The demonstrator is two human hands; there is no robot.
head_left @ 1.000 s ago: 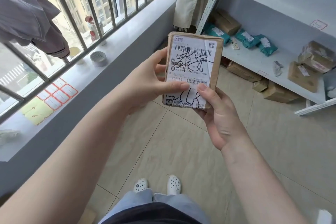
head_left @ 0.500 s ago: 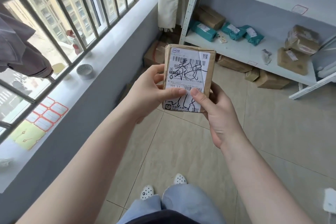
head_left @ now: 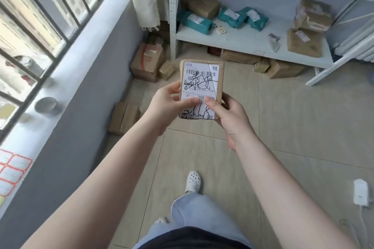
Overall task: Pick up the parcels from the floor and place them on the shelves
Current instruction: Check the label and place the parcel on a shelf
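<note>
I hold a small brown parcel (head_left: 202,79) upright in front of me, its white shipping label with barcodes and black handwriting facing me. My left hand (head_left: 168,103) grips its left edge with the thumb on the label. My right hand (head_left: 230,115) cups its lower right corner, thumb also on the label. Ahead stands the white metal shelf (head_left: 242,40), its low board carrying teal bags (head_left: 238,16), a cardboard box (head_left: 202,3) and brown wrapped parcels (head_left: 309,26). More parcels lie on the floor: boxes (head_left: 145,62) by the shelf post and a flat one (head_left: 123,117) by the wall.
A grey wall with a windowsill (head_left: 66,60) and barred window runs along the left; a round tin (head_left: 46,106) and label sheets (head_left: 12,170) lie on the sill. Boxes (head_left: 283,67) sit under the shelf. A white adapter with cable (head_left: 361,193) lies on the tiles at right.
I have walked closer to the shelf and my view has tipped down. The parcel stays gripped in both hands. More floor parcels by the wall have come into view.
</note>
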